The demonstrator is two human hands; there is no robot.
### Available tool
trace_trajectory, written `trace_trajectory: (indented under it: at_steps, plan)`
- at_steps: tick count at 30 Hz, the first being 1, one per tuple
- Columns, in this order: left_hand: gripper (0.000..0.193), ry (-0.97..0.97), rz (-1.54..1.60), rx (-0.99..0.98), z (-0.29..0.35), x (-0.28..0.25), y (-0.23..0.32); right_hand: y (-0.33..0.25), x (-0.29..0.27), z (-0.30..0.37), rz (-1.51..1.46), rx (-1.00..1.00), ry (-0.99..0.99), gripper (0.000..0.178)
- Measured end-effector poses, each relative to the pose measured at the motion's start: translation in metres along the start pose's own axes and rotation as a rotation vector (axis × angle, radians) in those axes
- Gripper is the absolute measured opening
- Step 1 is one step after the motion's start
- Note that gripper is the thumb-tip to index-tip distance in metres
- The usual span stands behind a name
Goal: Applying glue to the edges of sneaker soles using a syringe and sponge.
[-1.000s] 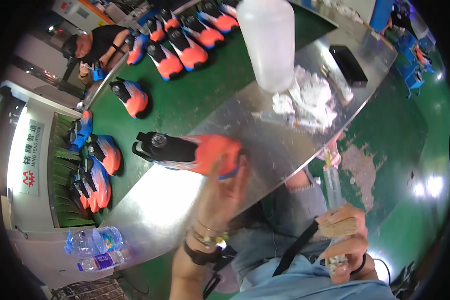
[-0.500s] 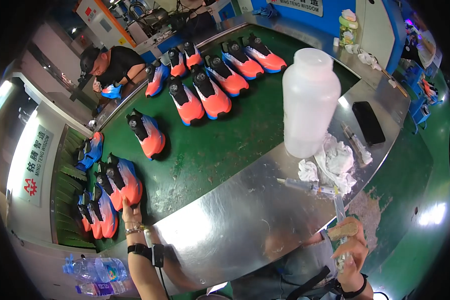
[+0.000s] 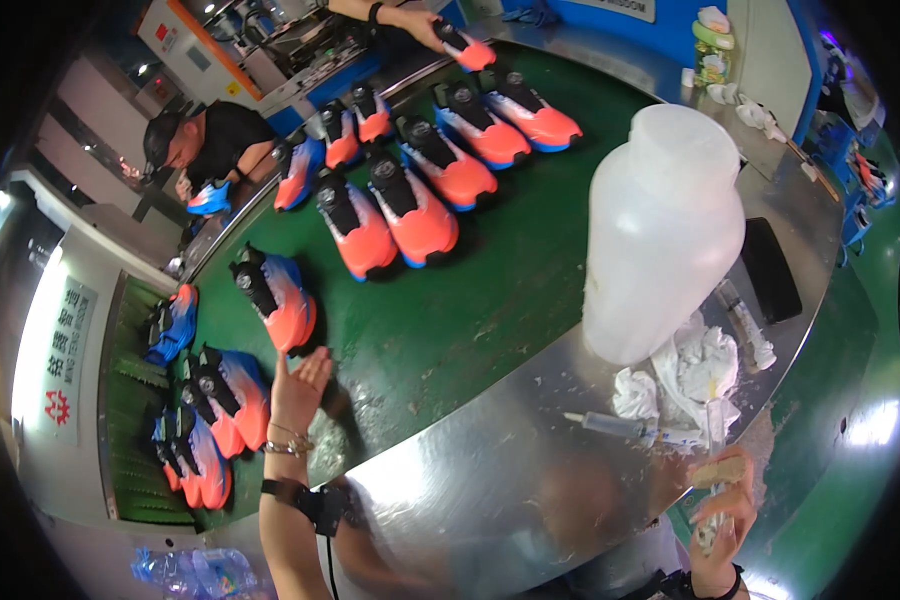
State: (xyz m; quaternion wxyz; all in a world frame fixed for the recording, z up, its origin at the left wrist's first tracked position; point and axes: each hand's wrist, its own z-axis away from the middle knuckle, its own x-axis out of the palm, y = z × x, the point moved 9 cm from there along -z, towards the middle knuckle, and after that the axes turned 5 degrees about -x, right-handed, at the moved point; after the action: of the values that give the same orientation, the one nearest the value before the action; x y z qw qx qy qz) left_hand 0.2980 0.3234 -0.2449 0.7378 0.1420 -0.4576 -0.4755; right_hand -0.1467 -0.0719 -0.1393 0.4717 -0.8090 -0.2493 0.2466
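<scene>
My left hand point(image 3: 300, 393) is open with its fingers stretched out. Its fingertips are at the toe of a single orange-and-blue sneaker point(image 3: 278, 305) with a black collar on the green surface; whether they touch it I cannot tell. My right hand point(image 3: 722, 515) is closed around a clear syringe point(image 3: 715, 425) that points up past a tan wrap or pad by the fingers. Close by on the metal edge lies another syringe point(image 3: 610, 425), beside crumpled white tissue point(image 3: 695, 365).
A large white plastic bottle point(image 3: 660, 235) stands at the right, with a black case point(image 3: 770, 270) and a further syringe point(image 3: 745, 325) beyond. Several sneakers point(image 3: 410, 215) line the far side; others point(image 3: 235, 390) cluster at left. A co-worker's hand point(image 3: 420, 25) holds a sneaker point(image 3: 465, 47) at the far edge.
My left hand has left the clustered sneakers and moved right and up to the single one, its fingers spreading. At the far edge, a co-worker's arm with a sneaker has appeared.
</scene>
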Motion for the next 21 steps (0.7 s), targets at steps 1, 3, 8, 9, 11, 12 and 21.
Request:
trace_trajectory:
  at_steps: [1,3,8,9,11,12,21]
  plan:
    - [0.056,-0.347,-0.740,0.489,-0.016,-0.038,0.071,-0.007,0.006,-0.002,-0.090,0.027,-0.018,0.046]
    - [0.058,-0.019,-0.105,0.213,-0.056,0.002,0.029,-0.015,-0.003,-0.002,-0.028,0.047,-0.029,0.047]
    - [0.054,-0.071,-0.212,0.348,-0.041,0.004,0.052,-0.021,-0.006,-0.003,-0.072,0.066,-0.010,0.047]
    - [0.050,-0.070,-0.170,0.267,-0.037,0.001,0.043,-0.026,-0.008,-0.003,-0.065,0.066,-0.006,0.046]
    - [0.047,-0.081,-0.187,0.241,-0.004,0.009,0.028,-0.031,-0.018,-0.002,-0.067,-0.002,-0.028,0.045]
    - [0.044,-0.023,-0.219,0.251,0.036,-0.011,0.033,-0.017,-0.007,0.000,-0.128,-0.048,-0.092,0.043]
    - [0.041,0.245,-0.178,-0.025,0.349,-0.079,-0.142,-0.014,-0.016,0.014,-0.327,0.013,0.044,0.042]
